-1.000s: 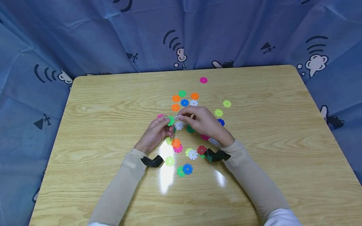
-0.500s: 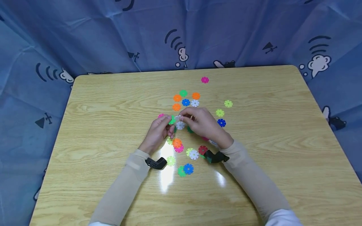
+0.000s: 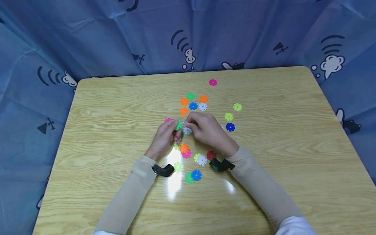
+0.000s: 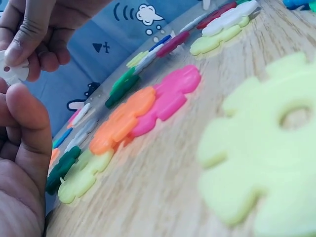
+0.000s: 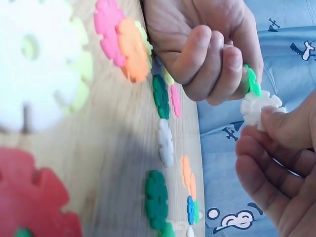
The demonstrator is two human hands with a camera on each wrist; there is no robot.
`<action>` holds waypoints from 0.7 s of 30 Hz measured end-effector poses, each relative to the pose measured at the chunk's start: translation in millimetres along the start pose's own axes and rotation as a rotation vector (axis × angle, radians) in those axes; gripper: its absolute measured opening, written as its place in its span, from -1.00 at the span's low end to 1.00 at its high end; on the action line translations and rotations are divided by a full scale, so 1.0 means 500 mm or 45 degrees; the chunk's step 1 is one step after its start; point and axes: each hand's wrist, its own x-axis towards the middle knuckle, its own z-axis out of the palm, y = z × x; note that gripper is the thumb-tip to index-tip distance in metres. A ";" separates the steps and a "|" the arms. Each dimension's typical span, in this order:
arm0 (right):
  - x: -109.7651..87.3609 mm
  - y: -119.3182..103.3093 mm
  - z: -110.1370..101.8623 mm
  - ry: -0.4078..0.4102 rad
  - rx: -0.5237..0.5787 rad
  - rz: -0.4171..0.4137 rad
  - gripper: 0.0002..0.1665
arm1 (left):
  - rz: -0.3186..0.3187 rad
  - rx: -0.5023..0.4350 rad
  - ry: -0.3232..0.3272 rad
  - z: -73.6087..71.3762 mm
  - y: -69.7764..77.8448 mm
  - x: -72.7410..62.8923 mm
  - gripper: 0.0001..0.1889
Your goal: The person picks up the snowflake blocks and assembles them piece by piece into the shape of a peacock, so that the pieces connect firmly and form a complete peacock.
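Observation:
In the head view my left hand (image 3: 163, 137) pinches a green notched plastic disc (image 3: 179, 125) between thumb and fingers. A white notched disc (image 5: 254, 107) is pinched by the thumb and fingers of my right hand (image 3: 208, 131). The right wrist view has the green disc (image 5: 252, 80) edge-on against the white one's rim, roughly at right angles; how deep the slots sit in each other cannot be told. Both discs are held above the table. In the left wrist view my left fingertips hide the green disc, and the right thumb partly covers the white disc (image 4: 16, 73).
Several loose notched discs lie around the hands on the wooden table (image 3: 111, 124), among them an orange disc (image 3: 184, 148), a blue disc (image 3: 196, 175), a red disc (image 3: 211, 155) and a pink disc (image 3: 212, 82). A blue patterned curtain (image 3: 152, 36) hangs behind the table.
My right hand has shifted slightly and its fingers have curled in more around the white disc. The white disc has come closer to the green one. My left hand stays nearly still.

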 end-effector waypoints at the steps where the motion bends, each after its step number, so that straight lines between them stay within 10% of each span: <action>1: 0.000 -0.001 0.002 0.006 -0.014 -0.005 -0.91 | 0.005 -0.002 0.000 0.000 0.000 0.000 -0.69; 21: -0.007 -0.010 0.029 0.071 -0.094 -0.068 -0.93 | -0.001 -0.014 0.057 0.004 0.004 -0.003 -0.69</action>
